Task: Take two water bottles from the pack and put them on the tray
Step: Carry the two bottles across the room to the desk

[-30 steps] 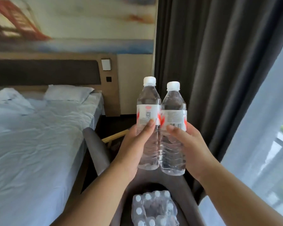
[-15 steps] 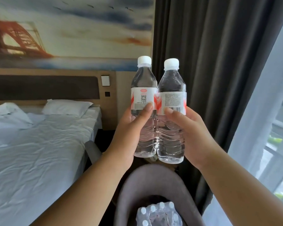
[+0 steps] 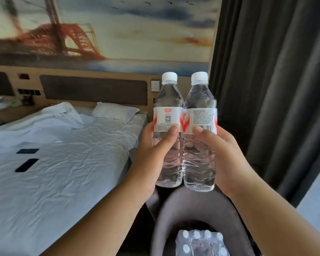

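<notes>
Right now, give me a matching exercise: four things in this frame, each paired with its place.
Things:
1. QR bottle
2. barcode bottle
3. pack
4. pillow

Places:
a. on the chair seat
b. in the right hand
c. on the bed, by the headboard
d. in the left hand

Pairs: 1-d, 2-b, 3-a, 4-c

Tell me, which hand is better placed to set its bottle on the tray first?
Neither: the left hand and right hand hold upright bottles level, side by side, and no tray is in view.
</notes>
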A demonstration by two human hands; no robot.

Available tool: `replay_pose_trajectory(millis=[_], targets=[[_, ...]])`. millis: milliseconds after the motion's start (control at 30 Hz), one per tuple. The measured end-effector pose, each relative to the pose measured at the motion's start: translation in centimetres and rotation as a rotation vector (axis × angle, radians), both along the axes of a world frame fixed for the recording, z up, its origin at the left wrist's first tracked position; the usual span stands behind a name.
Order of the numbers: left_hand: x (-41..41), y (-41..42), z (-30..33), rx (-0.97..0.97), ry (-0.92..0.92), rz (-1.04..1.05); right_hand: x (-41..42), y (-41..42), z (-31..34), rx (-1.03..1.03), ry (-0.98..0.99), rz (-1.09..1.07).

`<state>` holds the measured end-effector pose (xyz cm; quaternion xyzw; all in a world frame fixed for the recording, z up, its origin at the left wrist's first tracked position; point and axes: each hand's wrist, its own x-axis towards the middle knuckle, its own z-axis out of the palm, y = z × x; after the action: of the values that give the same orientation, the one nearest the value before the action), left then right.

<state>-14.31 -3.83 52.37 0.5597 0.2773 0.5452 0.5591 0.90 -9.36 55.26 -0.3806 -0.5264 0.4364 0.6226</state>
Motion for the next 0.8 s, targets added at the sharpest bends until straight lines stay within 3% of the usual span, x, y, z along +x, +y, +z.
replay_pose_trajectory(millis=[200, 367, 800], targets=[[-4.8, -2.9, 0.0, -0.039, 0.033, 0.263, -3.9, 2.5, -0.8, -0.025, 0.026, 0.272], [-11.1, -8.2, 0.3, -0.097, 0.032, 0.532, -11.1, 2.8, -2.0, -0.054, 0.041, 0.652], [-30.1, -29.4, -1.5, -0.146, -0.066, 1.254, -37.0, -10.9, -2.4, -0.156, 0.012, 1.213]])
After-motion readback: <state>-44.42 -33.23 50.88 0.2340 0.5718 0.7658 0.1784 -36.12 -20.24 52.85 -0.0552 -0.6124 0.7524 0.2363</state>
